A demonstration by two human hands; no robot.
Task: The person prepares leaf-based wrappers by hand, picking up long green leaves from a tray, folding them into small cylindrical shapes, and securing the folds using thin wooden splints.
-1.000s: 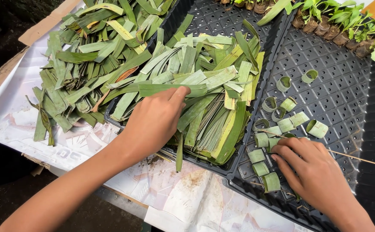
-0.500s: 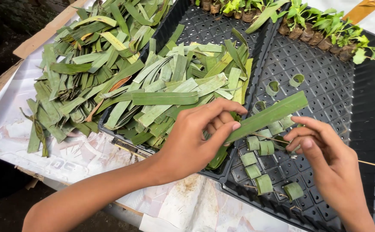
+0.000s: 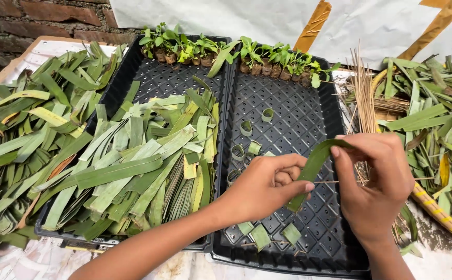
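Left hand and right hand both grasp one leaf strip, bending it. They work above the black tray, where finished leaf rings lie.

Two bare forearms are seen, one entering from seven o'clock, the other from five o'clock. No sleeve is worn on either arm as far as is shown. The left hand and the right hand are ungloved. Fingernails are kept short and unpainted.
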